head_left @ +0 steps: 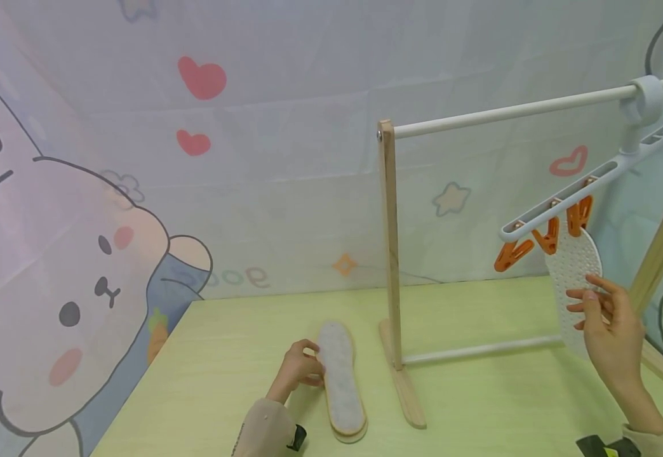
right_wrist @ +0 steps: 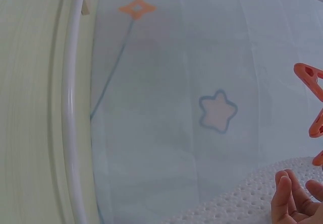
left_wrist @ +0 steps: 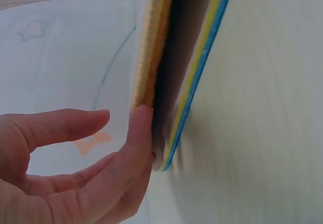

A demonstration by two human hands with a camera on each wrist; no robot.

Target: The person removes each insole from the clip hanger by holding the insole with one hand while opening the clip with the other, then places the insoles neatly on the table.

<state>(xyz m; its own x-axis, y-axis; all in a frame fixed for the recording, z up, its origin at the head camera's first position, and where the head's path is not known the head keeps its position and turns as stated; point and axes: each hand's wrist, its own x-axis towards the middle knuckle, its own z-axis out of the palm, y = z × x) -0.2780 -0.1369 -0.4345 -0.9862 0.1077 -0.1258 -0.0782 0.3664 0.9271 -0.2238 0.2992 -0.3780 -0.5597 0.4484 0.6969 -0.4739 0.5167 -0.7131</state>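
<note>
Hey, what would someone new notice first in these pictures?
First, the big cartoon rabbit on the backdrop at left. Then, at right, orange clips on a white hanger, above a white insole by the right hand. Lower centre, the left hand touches stacked insoles.

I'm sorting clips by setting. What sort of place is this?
Probably a staged indoor tabletop set rather than a real laundry room: a creased cartoon backdrop behind a pale table, which bears a drying rack with a clip hanger.
</note>
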